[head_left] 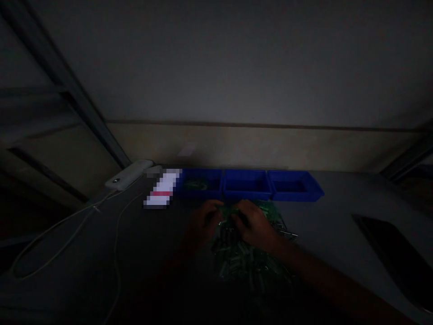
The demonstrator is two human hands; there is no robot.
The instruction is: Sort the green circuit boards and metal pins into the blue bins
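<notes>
The picture is very dark. My left hand (209, 219) and my right hand (252, 225) come together at the middle of the table, fingers closed on a small greenish piece (228, 210) between them. It looks like a small green packet, but its details are lost in the dark. Beneath and around my right hand spreads a pile of green and shiny metallic small pieces (240, 257). Just behind the hands stand three blue bins in a row: the left bin (203, 195) has some greenish pieces inside, beside the middle bin (248, 195) and the right bin (297, 197).
A white power strip (130, 174) lies at the back left, its cable (117, 243) running over the grey table (149, 253). Beside the bins is a bright, pixelated phone-like screen (163, 189). A dark flat object (395, 257) lies at the right. A wall rises behind.
</notes>
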